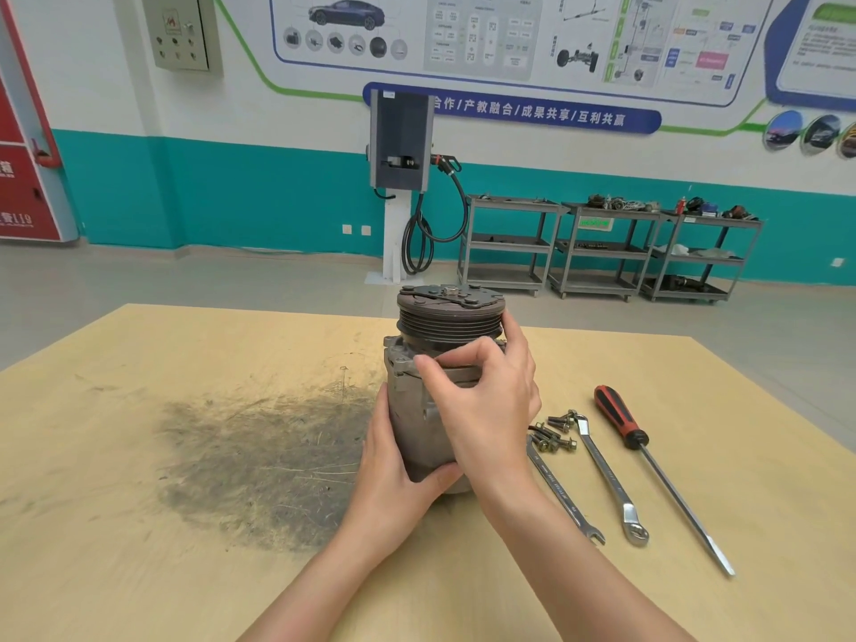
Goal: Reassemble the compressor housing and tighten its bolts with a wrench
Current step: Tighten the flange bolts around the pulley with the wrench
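Grey compressor [419, 433]; red-black screwdriver [620, 424]; tan table [185, 345].

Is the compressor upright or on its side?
Upright. The compressor stands on end on the table, pulley face up; the left hand grips its lower body and the right hand its upper housing.

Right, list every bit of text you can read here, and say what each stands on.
"合作/产教融合/成果共享/互利共赢": blue banner on the wall.
"119", after a cut-off character: red cabinet at far left.
Wall posters: print too small to read.
Green tag on a cart: blurred.
Wrenches' stamped marks: unreadable.
Compressor: no text visible.
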`<control>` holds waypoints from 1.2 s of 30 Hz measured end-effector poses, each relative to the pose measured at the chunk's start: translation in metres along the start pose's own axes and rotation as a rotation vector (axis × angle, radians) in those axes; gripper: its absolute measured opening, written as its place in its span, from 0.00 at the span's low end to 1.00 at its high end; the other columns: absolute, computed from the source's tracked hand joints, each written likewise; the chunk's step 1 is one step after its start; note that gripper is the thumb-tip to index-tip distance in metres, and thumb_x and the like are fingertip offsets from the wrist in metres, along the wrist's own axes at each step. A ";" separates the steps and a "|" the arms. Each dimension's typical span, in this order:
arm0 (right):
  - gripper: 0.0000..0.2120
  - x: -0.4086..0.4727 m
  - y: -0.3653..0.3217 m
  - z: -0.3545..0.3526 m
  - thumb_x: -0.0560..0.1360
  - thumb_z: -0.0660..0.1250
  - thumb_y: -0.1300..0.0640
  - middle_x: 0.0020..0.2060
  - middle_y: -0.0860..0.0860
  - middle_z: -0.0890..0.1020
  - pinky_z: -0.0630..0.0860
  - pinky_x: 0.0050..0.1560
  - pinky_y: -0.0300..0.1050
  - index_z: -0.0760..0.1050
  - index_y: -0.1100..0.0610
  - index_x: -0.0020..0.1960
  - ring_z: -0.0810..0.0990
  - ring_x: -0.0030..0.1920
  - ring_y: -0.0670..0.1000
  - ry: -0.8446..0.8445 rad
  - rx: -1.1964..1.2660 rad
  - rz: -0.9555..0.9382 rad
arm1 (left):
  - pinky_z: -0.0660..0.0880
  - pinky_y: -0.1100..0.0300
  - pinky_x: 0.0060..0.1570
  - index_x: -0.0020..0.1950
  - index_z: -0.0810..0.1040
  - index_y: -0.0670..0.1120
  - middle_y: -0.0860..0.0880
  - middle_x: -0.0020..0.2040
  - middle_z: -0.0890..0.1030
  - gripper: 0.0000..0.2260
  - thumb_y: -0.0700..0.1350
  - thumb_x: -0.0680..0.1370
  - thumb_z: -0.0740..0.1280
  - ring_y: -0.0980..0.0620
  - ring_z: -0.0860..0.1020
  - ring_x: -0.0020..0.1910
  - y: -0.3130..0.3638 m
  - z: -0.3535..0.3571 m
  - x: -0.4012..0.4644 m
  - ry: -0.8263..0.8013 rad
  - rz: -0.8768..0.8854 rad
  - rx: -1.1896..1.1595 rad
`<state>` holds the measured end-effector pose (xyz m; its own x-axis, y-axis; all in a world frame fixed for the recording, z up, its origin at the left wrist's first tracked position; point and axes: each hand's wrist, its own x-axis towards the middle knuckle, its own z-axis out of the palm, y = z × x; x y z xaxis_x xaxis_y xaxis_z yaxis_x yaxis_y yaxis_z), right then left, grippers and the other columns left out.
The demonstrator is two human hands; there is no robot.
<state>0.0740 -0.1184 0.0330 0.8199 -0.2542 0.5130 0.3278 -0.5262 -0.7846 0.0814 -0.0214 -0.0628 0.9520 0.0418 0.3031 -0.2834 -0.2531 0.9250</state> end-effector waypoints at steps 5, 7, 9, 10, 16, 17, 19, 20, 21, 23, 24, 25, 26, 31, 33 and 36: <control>0.01 -0.008 0.003 0.002 0.74 0.71 0.46 0.78 0.45 0.57 0.47 0.75 0.53 0.81 0.42 0.46 0.49 0.76 0.40 0.000 0.009 -0.064 | 0.67 0.47 0.73 0.81 0.48 0.55 0.54 0.78 0.64 0.52 0.50 0.69 0.81 0.54 0.65 0.76 0.001 0.001 0.000 0.002 0.003 -0.003; 0.01 -0.007 0.002 0.004 0.74 0.71 0.47 0.77 0.44 0.57 0.46 0.74 0.52 0.81 0.41 0.44 0.49 0.76 0.39 -0.004 -0.006 -0.039 | 0.67 0.47 0.72 0.81 0.49 0.55 0.54 0.77 0.65 0.52 0.51 0.68 0.81 0.54 0.66 0.75 0.002 0.001 0.000 0.008 0.001 -0.004; 0.04 -0.005 -0.001 0.005 0.73 0.71 0.47 0.77 0.42 0.56 0.45 0.73 0.54 0.79 0.43 0.41 0.49 0.75 0.38 -0.010 0.001 0.009 | 0.67 0.46 0.72 0.81 0.50 0.55 0.54 0.77 0.65 0.52 0.51 0.67 0.81 0.53 0.66 0.75 0.002 0.001 0.000 0.015 -0.001 -0.004; 0.05 -0.003 -0.002 0.006 0.73 0.72 0.47 0.76 0.42 0.56 0.46 0.73 0.55 0.79 0.45 0.40 0.49 0.75 0.38 -0.010 0.004 0.032 | 0.67 0.46 0.72 0.81 0.50 0.55 0.54 0.77 0.65 0.52 0.52 0.67 0.81 0.53 0.65 0.76 0.002 0.001 0.000 0.015 -0.003 -0.002; 0.06 -0.003 -0.004 0.005 0.71 0.73 0.45 0.76 0.41 0.57 0.47 0.73 0.55 0.78 0.44 0.39 0.51 0.74 0.38 -0.006 0.012 0.040 | 0.66 0.46 0.73 0.81 0.48 0.56 0.55 0.78 0.63 0.52 0.51 0.68 0.81 0.54 0.63 0.77 0.000 0.000 0.000 0.012 -0.003 0.017; 0.05 -0.004 -0.003 0.004 0.72 0.73 0.45 0.76 0.40 0.57 0.46 0.73 0.54 0.77 0.43 0.40 0.50 0.74 0.38 -0.017 0.031 0.028 | 0.65 0.46 0.74 0.81 0.48 0.56 0.56 0.78 0.63 0.53 0.51 0.68 0.81 0.54 0.63 0.77 0.000 0.000 0.000 0.014 -0.002 0.022; 0.07 -0.005 -0.003 0.001 0.74 0.71 0.47 0.77 0.40 0.55 0.44 0.75 0.53 0.75 0.39 0.39 0.48 0.74 0.36 -0.054 0.056 0.011 | 0.65 0.47 0.74 0.81 0.47 0.57 0.56 0.78 0.62 0.53 0.52 0.68 0.81 0.56 0.62 0.77 0.000 0.000 0.000 0.014 -0.001 0.023; 0.09 -0.005 -0.003 0.000 0.75 0.70 0.48 0.77 0.41 0.55 0.44 0.75 0.54 0.74 0.39 0.38 0.48 0.74 0.36 -0.067 0.055 0.009 | 0.65 0.47 0.74 0.81 0.47 0.57 0.56 0.79 0.61 0.53 0.52 0.68 0.81 0.56 0.62 0.77 0.000 0.000 0.000 0.013 -0.001 0.021; 0.10 -0.004 -0.003 0.000 0.75 0.70 0.48 0.77 0.41 0.54 0.44 0.75 0.55 0.74 0.39 0.38 0.48 0.74 0.36 -0.072 0.046 0.014 | 0.65 0.47 0.74 0.81 0.47 0.57 0.56 0.79 0.61 0.54 0.52 0.68 0.81 0.55 0.62 0.77 0.001 0.001 0.000 0.011 -0.002 0.020; 0.09 -0.003 -0.004 0.001 0.75 0.70 0.48 0.77 0.42 0.55 0.45 0.74 0.57 0.73 0.40 0.38 0.49 0.75 0.38 -0.064 0.027 0.033 | 0.65 0.46 0.74 0.81 0.48 0.56 0.55 0.79 0.62 0.53 0.51 0.68 0.81 0.54 0.63 0.77 0.001 0.001 0.000 0.011 -0.003 0.012; 0.08 -0.003 -0.005 0.002 0.75 0.70 0.48 0.77 0.42 0.55 0.45 0.74 0.58 0.74 0.41 0.38 0.49 0.75 0.39 -0.055 0.019 0.040 | 0.66 0.46 0.74 0.81 0.49 0.56 0.55 0.78 0.63 0.52 0.51 0.68 0.81 0.54 0.63 0.77 0.001 0.001 0.000 0.013 -0.003 0.005; 0.08 -0.003 -0.005 0.004 0.75 0.70 0.48 0.77 0.42 0.55 0.45 0.74 0.58 0.74 0.42 0.38 0.49 0.75 0.39 -0.046 0.010 0.045 | 0.66 0.46 0.73 0.81 0.49 0.57 0.55 0.78 0.63 0.52 0.51 0.68 0.80 0.54 0.64 0.76 0.001 0.000 0.000 0.014 -0.004 0.001; 0.07 -0.003 -0.005 0.005 0.75 0.70 0.48 0.77 0.42 0.55 0.45 0.74 0.58 0.75 0.43 0.39 0.49 0.75 0.39 -0.037 -0.001 0.048 | 0.66 0.46 0.73 0.81 0.49 0.57 0.55 0.78 0.63 0.52 0.51 0.68 0.80 0.55 0.64 0.76 0.000 0.000 -0.001 0.013 -0.003 -0.002; 0.06 -0.004 -0.004 0.013 0.75 0.69 0.47 0.77 0.42 0.55 0.44 0.74 0.56 0.75 0.44 0.40 0.49 0.75 0.40 0.017 -0.037 0.060 | 0.68 0.47 0.72 0.79 0.50 0.58 0.55 0.77 0.65 0.50 0.54 0.67 0.79 0.56 0.66 0.75 0.000 0.002 0.000 0.010 -0.005 -0.018; 0.06 -0.004 -0.005 0.014 0.75 0.69 0.46 0.77 0.42 0.55 0.44 0.74 0.56 0.75 0.44 0.41 0.49 0.76 0.40 0.019 -0.037 0.063 | 0.69 0.48 0.71 0.76 0.51 0.62 0.56 0.75 0.67 0.49 0.57 0.64 0.78 0.57 0.67 0.74 0.003 0.003 0.000 0.019 -0.010 -0.013; 0.04 -0.005 -0.001 0.008 0.75 0.69 0.45 0.77 0.42 0.53 0.42 0.74 0.57 0.77 0.44 0.43 0.46 0.76 0.40 -0.026 -0.028 0.038 | 0.68 0.46 0.72 0.79 0.51 0.59 0.56 0.76 0.65 0.51 0.54 0.66 0.80 0.55 0.66 0.75 0.002 0.002 -0.001 0.006 -0.020 -0.029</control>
<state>0.0732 -0.1097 0.0285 0.8434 -0.2533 0.4738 0.2833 -0.5396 -0.7928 0.0803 -0.0241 -0.0619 0.9569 0.0522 0.2859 -0.2678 -0.2239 0.9371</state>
